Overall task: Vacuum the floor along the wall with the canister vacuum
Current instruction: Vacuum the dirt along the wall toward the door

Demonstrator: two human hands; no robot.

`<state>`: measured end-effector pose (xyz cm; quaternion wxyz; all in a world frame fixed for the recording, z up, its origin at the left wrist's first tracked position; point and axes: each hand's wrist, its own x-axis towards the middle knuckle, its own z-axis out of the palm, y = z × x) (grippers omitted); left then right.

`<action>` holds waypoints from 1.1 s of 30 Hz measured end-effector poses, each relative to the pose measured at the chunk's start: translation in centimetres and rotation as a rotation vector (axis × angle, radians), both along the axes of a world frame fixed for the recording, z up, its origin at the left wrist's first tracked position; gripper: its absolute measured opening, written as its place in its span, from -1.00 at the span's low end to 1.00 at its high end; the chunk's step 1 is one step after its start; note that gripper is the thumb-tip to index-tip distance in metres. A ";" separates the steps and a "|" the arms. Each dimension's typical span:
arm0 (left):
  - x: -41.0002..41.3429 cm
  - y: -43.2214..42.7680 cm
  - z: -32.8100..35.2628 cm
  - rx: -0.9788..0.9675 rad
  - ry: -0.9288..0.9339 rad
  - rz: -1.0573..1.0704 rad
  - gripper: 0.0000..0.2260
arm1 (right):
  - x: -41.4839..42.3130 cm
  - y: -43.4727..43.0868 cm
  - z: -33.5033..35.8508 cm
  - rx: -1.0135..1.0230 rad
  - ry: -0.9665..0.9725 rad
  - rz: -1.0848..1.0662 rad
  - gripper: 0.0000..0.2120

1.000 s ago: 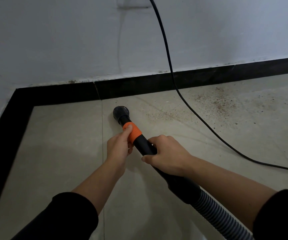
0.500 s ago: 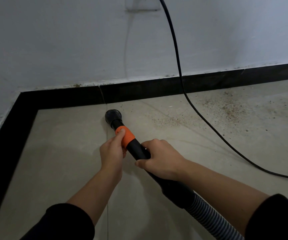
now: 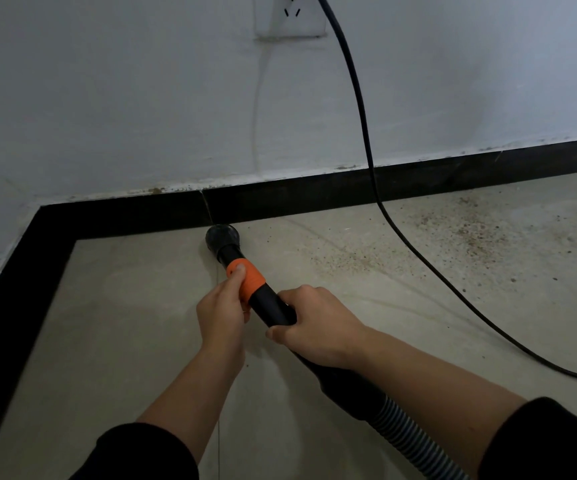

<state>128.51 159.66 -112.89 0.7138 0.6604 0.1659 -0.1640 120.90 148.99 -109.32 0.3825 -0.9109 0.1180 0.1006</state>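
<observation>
Two grips: left hand (image 3: pixel 218 315) pinches orange collar (image 3: pixel 251 276), right hand (image 3: pixel 320 329) fingers (image 3: pixel 301 294) curled round wand (image 3: pixel 267 303).

view: head | aim: forward and down | range: near the floor (image 3: pixel 124 323) | faces: wall (image 3: pixel 141 98) and black skirting (image 3: pixel 315 194)

the vacuum tube (image 3: pixel 269 306) is black, with an orange band (image 3: pixel 250 277) near its end. its round black nozzle (image 3: pixel 222 237) sits on the pale floor (image 3: pixel 124 323), right up by the black strip (image 3: pixel 315 195) at the bottom of the white wall (image 3: pixel 141 98). the tube slants back toward the person. the left hand (image 3: pixel 223 313) holds it at the orange band, thumb on top. the right hand (image 3: pixel 315 327) grips it just behind. a grey ribbed hose (image 3: pixel 415 445) runs off its back end. brown specks of dirt (image 3: pixel 470 233) lie on the floor to the right.
</observation>
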 end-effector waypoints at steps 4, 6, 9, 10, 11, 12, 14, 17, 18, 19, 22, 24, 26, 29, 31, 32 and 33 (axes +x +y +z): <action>0.8 0.0 -0.4 -0.003 0.027 0.009 -0.74 | 0.7 -0.1 -0.3 -0.006 -0.006 -0.004 -0.87; 1.1 -0.1 -0.6 -0.007 0.037 0.007 -0.75 | 0.9 -0.2 -0.5 -0.005 -0.009 -0.008 -0.88; 1.5 -0.1 -0.6 -0.023 0.046 -0.004 -0.78 | 1.1 -0.3 -0.6 -0.015 -0.024 -0.015 -0.87; 1.6 -0.2 -0.7 -0.024 0.045 -0.009 -0.79 | 1.1 -0.3 -0.6 -0.021 -0.030 -0.019 -0.87; 1.6 -0.2 -0.7 -0.023 0.044 -0.017 -0.79 | 1.1 -0.4 -0.6 -0.027 -0.035 -0.023 -0.87; 1.7 -0.3 -0.8 -0.022 0.045 -0.025 -0.80 | 1.1 -0.4 -0.7 -0.032 -0.039 -0.028 -0.86; 1.8 -0.5 -1.0 -0.022 0.050 -0.035 -0.80 | 0.9 -0.5 -0.7 -0.041 -0.040 -0.037 -0.86; 1.7 -0.9 -1.3 -0.025 0.057 -0.057 -0.80 | 0.6 -0.8 -0.7 -0.055 -0.038 -0.052 -0.86; 1.7 -1.1 -1.3 -0.026 0.058 -0.066 -0.80 | 0.5 -0.9 -0.6 -0.060 -0.036 -0.059 -0.85; 1.6 -1.3 -1.3 -0.028 0.058 -0.075 -0.81 | 0.4 -1.1 -0.6 -0.067 -0.035 -0.066 -0.85; 1.3 -1.9 -1.3 -0.040 0.057 -0.094 -0.82 | -0.1 -1.5 -0.4 -0.095 -0.032 -0.079 -0.85; 1.1 -2.3 -1.2 -0.044 0.056 -0.107 -0.81 | -0.3 -1.8 -0.4 -0.107 -0.031 -0.085 -0.85; 0.8 -2.7 -1.2 -0.049 0.056 -0.122 -0.79 | -0.5 -2.1 -0.3 -0.117 -0.029 -0.093 -0.85; 0.4 -3.3 -1.2 -0.052 0.053 -0.139 -0.83 | -1.1 -2.5 -0.2 -0.128 -0.026 -0.113 -0.85; 0.1 -3.6 -1.2 -0.044 0.048 -0.157 -0.86 | -1.5 -2.6 -0.2 -0.134 -0.021 -0.124 -0.84; 0.0 -3.8 -1.3 -0.036 0.049 -0.163 -0.86 | -1.7 -2.7 -0.2 -0.139 -0.018 -0.130 -0.84; 0.0 -4.0 -1.3 -0.030 0.052 -0.167 -0.86 | -1.9 -2.9 -0.1 -0.143 -0.016 -0.136 -0.84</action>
